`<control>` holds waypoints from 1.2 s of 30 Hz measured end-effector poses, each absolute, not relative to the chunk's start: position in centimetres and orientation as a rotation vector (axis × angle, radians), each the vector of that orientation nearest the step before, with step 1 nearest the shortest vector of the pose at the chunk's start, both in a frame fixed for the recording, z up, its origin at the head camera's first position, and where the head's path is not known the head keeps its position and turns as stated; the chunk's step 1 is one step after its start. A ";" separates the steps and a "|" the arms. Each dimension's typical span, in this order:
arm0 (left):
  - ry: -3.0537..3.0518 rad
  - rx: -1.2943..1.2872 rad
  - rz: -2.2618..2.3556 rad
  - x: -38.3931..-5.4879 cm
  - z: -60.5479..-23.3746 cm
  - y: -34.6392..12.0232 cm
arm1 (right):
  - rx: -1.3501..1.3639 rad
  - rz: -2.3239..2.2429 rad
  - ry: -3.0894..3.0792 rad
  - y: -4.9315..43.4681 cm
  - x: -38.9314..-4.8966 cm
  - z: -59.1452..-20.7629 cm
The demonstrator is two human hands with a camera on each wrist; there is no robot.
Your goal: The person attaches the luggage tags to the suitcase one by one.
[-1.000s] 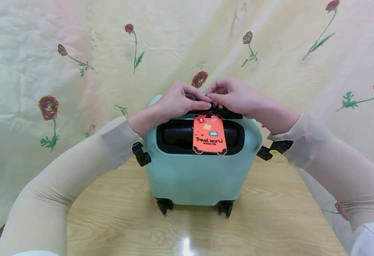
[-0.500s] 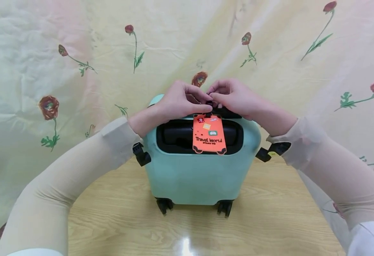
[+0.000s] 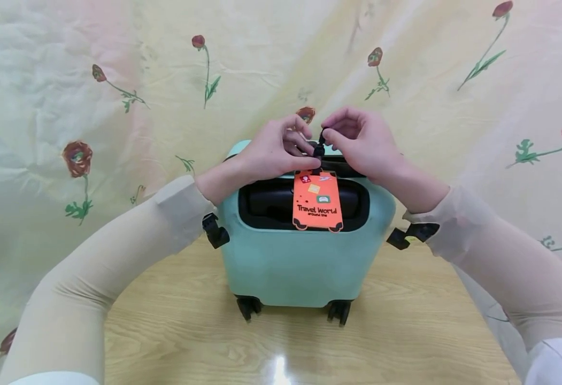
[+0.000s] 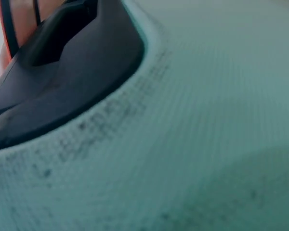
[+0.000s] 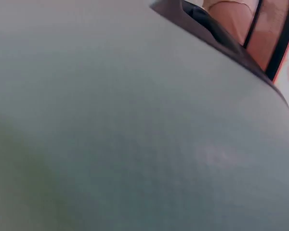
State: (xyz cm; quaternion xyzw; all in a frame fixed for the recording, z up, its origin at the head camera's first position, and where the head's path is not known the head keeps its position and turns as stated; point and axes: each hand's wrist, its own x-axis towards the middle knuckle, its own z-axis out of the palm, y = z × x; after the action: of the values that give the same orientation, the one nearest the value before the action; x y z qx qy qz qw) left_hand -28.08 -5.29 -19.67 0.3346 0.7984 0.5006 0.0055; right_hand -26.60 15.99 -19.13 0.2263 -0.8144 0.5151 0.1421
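An orange luggage tag [image 3: 316,206] printed "Travel World" hangs in front of the black handle recess of a mint green suitcase [image 3: 292,267]. Its short black strap [image 3: 319,150] stands up above the top handle [image 3: 343,167]. Low on the strap, just over the tag, the thumb and fingers of my left hand [image 3: 272,149] pinch it. My right hand [image 3: 368,143] pinches the upper end of the strap between thumb and forefinger. In the left wrist view the suitcase's shell [image 4: 207,125] and dark recess edge [image 4: 101,57] fill the picture; the right wrist view shows mostly blurred shell [image 5: 135,125].
The suitcase stands upright on black wheels [image 3: 339,310] on a wood-grain tabletop [image 3: 189,342]. Behind it hangs a pale cloth [image 3: 256,69] with red flowers. Black wrist mounts [image 3: 215,230] sit close to both sides of the suitcase.
My right hand has risen a little, drawing the strap's upper end up and away from my left hand, so more strap shows. My left fingers have spread slightly. The tag hangs nearly where it was.
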 end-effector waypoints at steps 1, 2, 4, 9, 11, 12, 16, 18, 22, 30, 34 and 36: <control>2.496 1.035 1.568 -28.1 -19.7 -5.3 | 0.675 1.470 -2.315 16.0 -26.6 -19.2; 2.495 1.017 1.566 -28.1 -19.6 -5.2 | 0.698 1.455 -2.280 16.0 -26.6 -19.3; 2.494 0.992 1.554 -28.2 -19.6 -5.2 | 0.746 1.432 -2.226 15.9 -26.7 -19.4; 2.539 0.949 1.464 -28.3 -19.6 -5.2 | 0.815 1.433 -2.153 15.9 -26.8 -19.9; 2.559 0.940 1.433 -28.2 -19.6 -5.2 | 0.812 1.449 -2.149 15.9 -26.7 -20.0; 2.569 0.938 1.422 -28.2 -19.7 -5.2 | 0.803 1.461 -2.157 16.0 -26.7 -20.1; 2.586 0.938 1.428 -28.2 -19.8 -5.1 | 0.729 1.445 -2.272 16.2 -26.6 -20.2; 2.591 0.931 1.429 -28.2 -19.8 -5.0 | 0.709 1.423 -2.318 16.2 -26.5 -20.3; 2.588 0.906 1.416 -28.3 -19.5 -5.0 | 0.725 1.417 -2.302 16.2 -26.7 -20.3; 2.606 0.897 1.359 -28.2 -18.9 -5.1 | 0.769 1.393 -2.198 16.2 -26.4 -20.4; 2.592 0.915 1.357 -28.1 -19.0 -5.0 | 0.786 1.389 -2.150 16.2 -26.2 -20.4; 2.557 0.920 1.374 -28.2 -19.1 -4.9 | 0.791 1.410 -2.137 16.2 -26.2 -20.5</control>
State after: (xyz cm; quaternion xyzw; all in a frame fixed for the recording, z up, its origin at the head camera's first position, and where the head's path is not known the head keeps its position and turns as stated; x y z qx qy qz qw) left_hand -28.20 -4.94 -19.11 0.3018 0.8387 0.4507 0.0484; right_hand -26.15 16.20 -20.47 0.2873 -0.7764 0.5122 0.2289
